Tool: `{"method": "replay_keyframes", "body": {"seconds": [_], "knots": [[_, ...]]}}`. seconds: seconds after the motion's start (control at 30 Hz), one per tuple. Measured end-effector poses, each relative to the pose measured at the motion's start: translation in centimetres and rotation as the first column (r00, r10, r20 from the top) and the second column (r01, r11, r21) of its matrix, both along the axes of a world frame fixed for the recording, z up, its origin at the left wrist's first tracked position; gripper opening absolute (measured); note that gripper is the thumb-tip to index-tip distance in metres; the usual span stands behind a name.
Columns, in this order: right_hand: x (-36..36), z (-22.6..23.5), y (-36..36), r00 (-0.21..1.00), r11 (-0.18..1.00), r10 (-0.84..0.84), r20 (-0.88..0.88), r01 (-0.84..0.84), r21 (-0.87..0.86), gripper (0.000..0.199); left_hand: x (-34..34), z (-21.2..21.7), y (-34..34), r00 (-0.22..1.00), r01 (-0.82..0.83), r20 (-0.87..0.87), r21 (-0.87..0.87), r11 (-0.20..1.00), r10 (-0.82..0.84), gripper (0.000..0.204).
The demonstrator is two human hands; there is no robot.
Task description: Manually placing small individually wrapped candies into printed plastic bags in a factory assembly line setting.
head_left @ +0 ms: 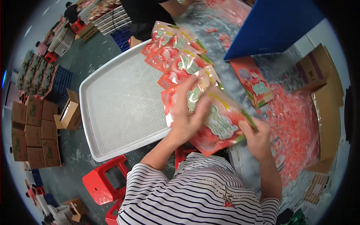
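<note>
My left hand [187,112] lies flat on a red snack pouch [219,125] with green and white print, fingers spread over it. My right hand [257,137] pinches the same pouch at its near right edge. This pouch is the nearest one of a row of several like pouches [176,56] that overlap along the right side of a white perforated tray [120,108]. One more red pouch [255,82] lies apart on the table to the right.
A heap of small red wrapped sweets [296,123] covers the table at the right, beside open cardboard boxes [326,97]. A blue board [273,26] stands behind. Red plastic stools [107,183] are below the tray. Stacked cartons [33,131] fill the floor at left. Another person [150,15] stands at the far side.
</note>
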State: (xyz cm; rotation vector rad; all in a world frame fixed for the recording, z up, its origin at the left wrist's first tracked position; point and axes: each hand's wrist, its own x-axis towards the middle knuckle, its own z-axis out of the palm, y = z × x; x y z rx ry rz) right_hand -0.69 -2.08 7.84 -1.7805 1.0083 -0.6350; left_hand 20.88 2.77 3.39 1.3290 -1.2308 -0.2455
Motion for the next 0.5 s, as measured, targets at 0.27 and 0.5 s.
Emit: {"method": "replay_keyframes", "body": {"seconds": [0.27,0.5], "knots": [[13.6,-7.4,-8.4,0.989,0.97,-0.013,0.149,-0.023,0.241,0.03,8.1,-10.0,-2.0,0.944,-0.281,0.237,0.22,0.934,0.228,0.059],[6.9,-12.4,-8.7,0.912,0.949,-0.288,0.294,0.23,0.215,0.024,8.8,-14.9,-3.7,0.958,-0.212,0.266,0.391,0.896,0.11,0.067]]}}
